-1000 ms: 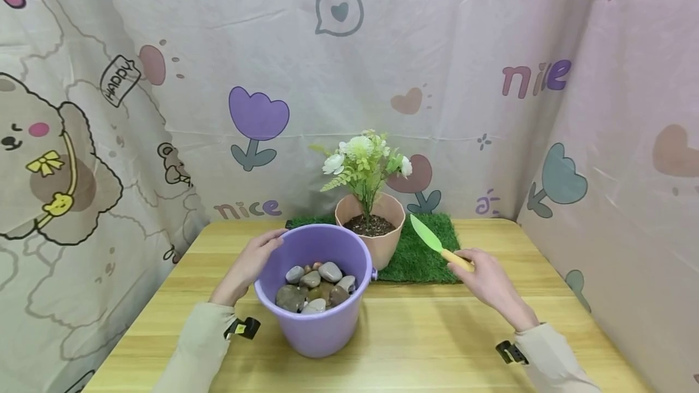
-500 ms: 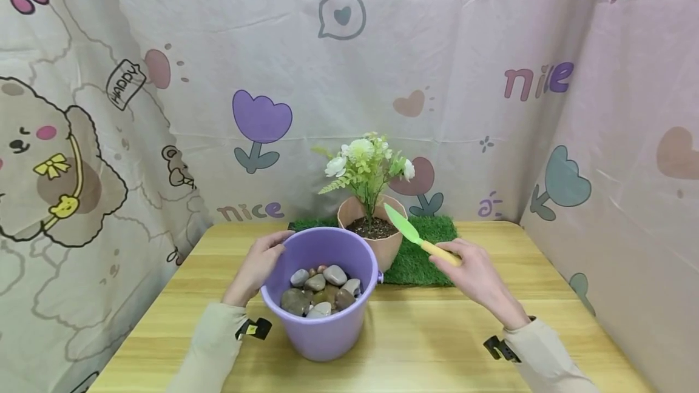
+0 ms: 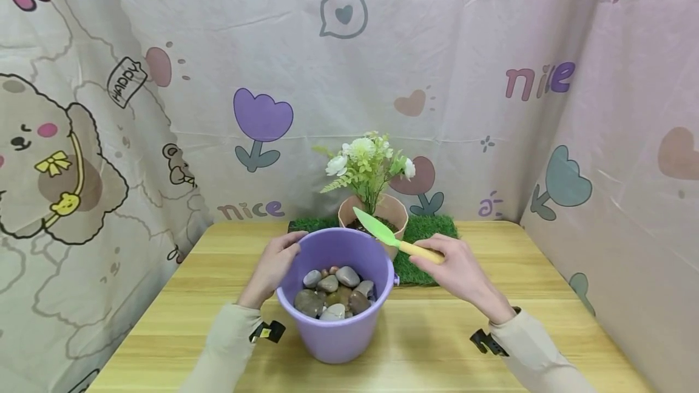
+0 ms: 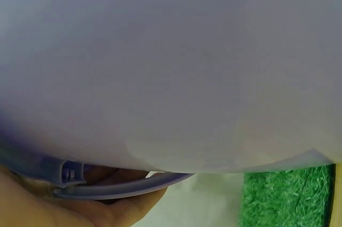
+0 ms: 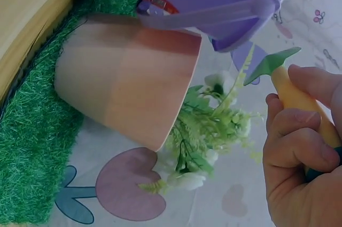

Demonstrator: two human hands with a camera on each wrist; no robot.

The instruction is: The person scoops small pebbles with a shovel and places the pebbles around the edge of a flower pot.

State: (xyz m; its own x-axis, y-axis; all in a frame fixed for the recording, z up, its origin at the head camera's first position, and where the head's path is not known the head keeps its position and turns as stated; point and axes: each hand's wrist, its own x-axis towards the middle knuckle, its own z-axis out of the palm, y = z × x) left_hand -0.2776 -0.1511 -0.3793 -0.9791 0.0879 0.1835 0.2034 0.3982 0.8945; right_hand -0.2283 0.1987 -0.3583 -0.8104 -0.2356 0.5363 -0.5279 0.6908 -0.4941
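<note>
A purple bucket (image 3: 338, 338) stands on the table, with several smooth grey and brown stones (image 3: 329, 284) inside. My left hand (image 3: 271, 268) grips its left rim; in the left wrist view, fingers (image 4: 133, 208) curl around the rim and the bucket handle (image 4: 123, 188). My right hand (image 3: 457, 268) holds a small garden trowel by its yellow handle (image 3: 420, 252). The trowel's green blade (image 3: 377, 228) points left, above the bucket's back right rim and in front of the flowerpot. In the right wrist view, fingers and thumb wrap the trowel (image 5: 294, 96).
Behind the bucket, a peach flowerpot (image 5: 128, 77) holds dark soil and white flowers (image 3: 362, 150) with green leaves. It stands on a green artificial grass mat (image 3: 437, 227). The wooden table (image 3: 185, 296) meets printed cloth (image 3: 349, 77) at the back and sides.
My left hand and the bucket have shifted right across the table, now covering more of the flowerpot. My right hand has moved left, bringing the trowel blade from right of the pot to the bucket's rim.
</note>
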